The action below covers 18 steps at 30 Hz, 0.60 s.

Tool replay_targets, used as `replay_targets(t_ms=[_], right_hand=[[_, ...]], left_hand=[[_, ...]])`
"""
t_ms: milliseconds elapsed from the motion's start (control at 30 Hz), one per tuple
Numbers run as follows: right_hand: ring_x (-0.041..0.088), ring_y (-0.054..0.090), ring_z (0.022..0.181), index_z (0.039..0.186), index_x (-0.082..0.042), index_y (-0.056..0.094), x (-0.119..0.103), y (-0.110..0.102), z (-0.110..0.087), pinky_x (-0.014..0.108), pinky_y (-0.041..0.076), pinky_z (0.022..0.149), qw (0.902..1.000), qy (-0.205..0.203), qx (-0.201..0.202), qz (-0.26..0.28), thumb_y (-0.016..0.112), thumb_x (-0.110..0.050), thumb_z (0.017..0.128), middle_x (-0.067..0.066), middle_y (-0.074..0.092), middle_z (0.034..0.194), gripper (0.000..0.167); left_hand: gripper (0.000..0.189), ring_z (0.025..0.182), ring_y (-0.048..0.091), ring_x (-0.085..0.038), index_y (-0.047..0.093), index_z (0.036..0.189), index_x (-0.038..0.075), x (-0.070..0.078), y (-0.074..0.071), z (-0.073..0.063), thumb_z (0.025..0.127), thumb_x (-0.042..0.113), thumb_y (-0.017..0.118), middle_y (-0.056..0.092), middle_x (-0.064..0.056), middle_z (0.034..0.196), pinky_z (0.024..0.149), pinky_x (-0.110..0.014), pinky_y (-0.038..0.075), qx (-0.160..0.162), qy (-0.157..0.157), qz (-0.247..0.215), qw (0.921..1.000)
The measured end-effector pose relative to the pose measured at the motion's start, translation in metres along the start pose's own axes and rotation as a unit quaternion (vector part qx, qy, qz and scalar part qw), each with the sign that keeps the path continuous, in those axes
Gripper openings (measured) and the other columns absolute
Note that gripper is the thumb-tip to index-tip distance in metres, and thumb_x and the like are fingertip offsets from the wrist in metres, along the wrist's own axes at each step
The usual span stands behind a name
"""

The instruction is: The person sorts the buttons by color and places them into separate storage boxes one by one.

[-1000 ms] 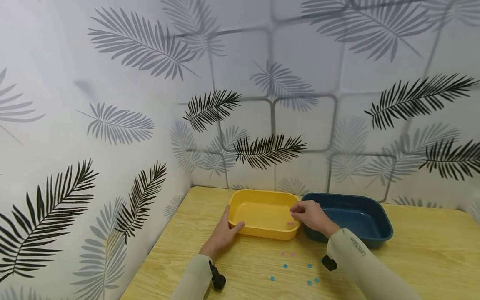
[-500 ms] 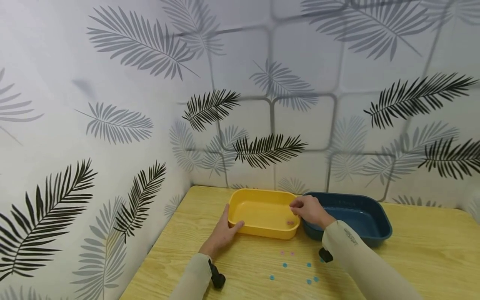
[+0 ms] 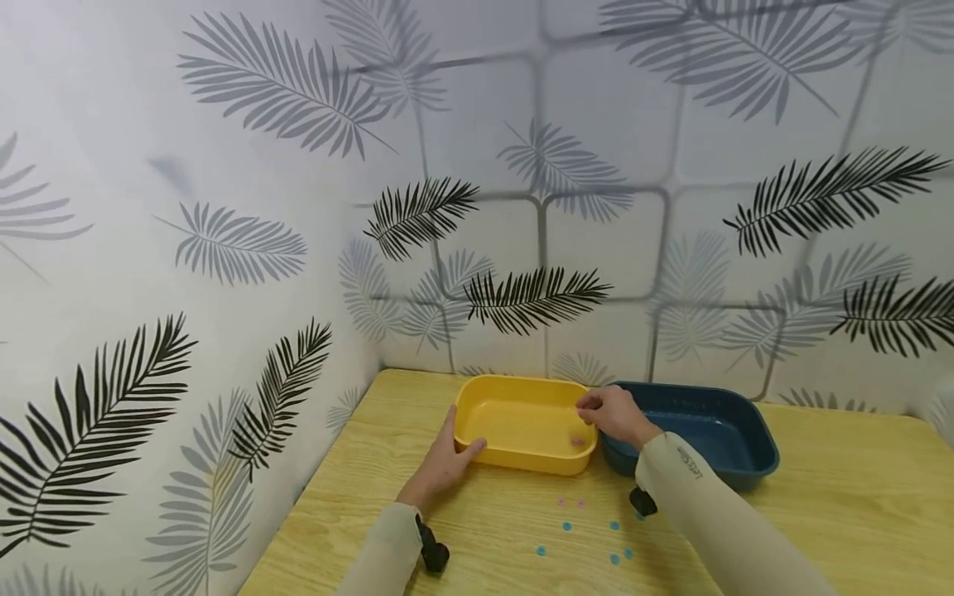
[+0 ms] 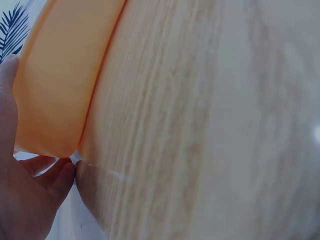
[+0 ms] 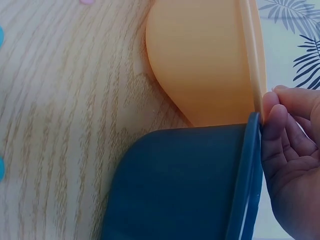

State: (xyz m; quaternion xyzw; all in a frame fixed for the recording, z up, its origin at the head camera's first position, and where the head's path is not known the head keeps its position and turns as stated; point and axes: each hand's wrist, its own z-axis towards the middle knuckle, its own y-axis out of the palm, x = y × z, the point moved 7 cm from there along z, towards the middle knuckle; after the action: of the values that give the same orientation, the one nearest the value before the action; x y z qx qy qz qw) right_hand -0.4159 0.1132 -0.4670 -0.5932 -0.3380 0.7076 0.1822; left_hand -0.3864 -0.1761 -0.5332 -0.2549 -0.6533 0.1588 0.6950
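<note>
A yellow plastic tub [image 3: 522, 422] stands on the table. My left hand [image 3: 445, 462] grips its left end, thumb at the front rim and fingers round the side. In the left wrist view, curled fingers [image 4: 62, 180] lie against the tub's lower corner. My right hand [image 3: 617, 414] hovers over the tub's right rim, fingertips drawn together; nothing shows between them. The right wrist view has this curled hand [image 5: 295, 145] where the yellow tub and a dark blue tub [image 3: 708, 434] meet. Small pink pieces [image 3: 577, 442], slightly blurred, are inside the yellow tub beneath the right fingertips.
On the table [image 3: 358, 497] in front of the tubs lie two small pink pieces [image 3: 581, 503] and several blue button-like discs [image 3: 567, 526]. One blue disc [image 3: 639, 517] is partly behind the right wrist's black camera [image 3: 643, 501]. A leaf-patterned wall [image 3: 507, 248] rises behind.
My right hand has shifted slightly up and back over the rim, its fingertips still together. A blue disc has come into sight beside the right wrist. The left hand stays on the yellow tub.
</note>
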Motion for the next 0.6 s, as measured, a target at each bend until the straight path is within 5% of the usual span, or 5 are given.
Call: replay_targets(t_ms=[600], right_hand=[[0.016,0.059,0.073,0.104,0.000,0.069,0.0036,0.0033,0.0035,0.031,0.053,0.066,0.9998,0.018,0.002,-0.005,0.063,-0.010,0.091,0.005,0.066,0.087,0.017]], left_hand=[[0.091,0.141,0.015,-0.028,-0.001,0.153,0.013,-0.0013,0.0009,0.0001,0.092,0.049,0.056,0.008,-0.012,0.157,0.112,-0.049,0.015,0.001,0.003,-0.003,1.0000]])
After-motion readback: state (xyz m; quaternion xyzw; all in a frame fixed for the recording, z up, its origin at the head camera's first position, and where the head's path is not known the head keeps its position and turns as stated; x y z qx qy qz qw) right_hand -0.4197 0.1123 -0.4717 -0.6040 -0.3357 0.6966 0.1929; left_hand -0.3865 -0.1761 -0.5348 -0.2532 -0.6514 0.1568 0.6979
